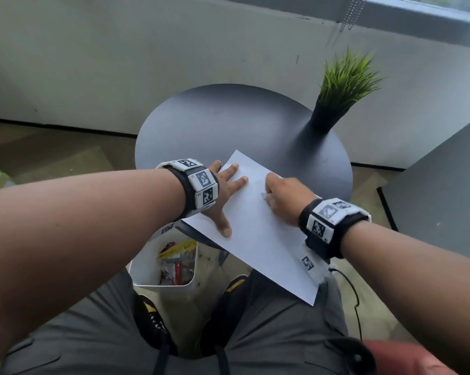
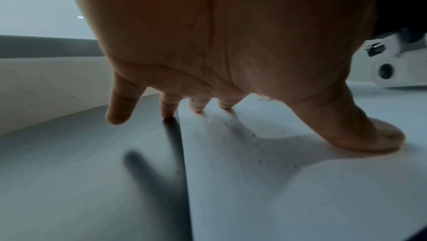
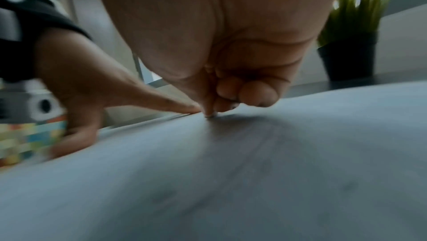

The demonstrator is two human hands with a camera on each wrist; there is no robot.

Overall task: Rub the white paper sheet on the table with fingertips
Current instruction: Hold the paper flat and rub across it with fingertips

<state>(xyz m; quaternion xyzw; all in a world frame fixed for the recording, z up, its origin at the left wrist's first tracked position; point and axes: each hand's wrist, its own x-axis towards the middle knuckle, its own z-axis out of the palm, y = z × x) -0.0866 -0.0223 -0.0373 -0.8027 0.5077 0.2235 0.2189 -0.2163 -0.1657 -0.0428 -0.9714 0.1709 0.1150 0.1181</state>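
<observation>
Paper sheet (image 1: 258, 234) lies on the round counter (image 1: 228, 125), near edge overhanging; thin and light (likely to slide). Left hand (image 1: 223, 190) presses it with spread, straight fingers while the right hand (image 1: 285, 196), fingers curled and gripping nothing, touches fingertips (image 3: 210, 111) to it.

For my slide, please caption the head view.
Left hand presses the paper flat while right hand rubs it.
</observation>
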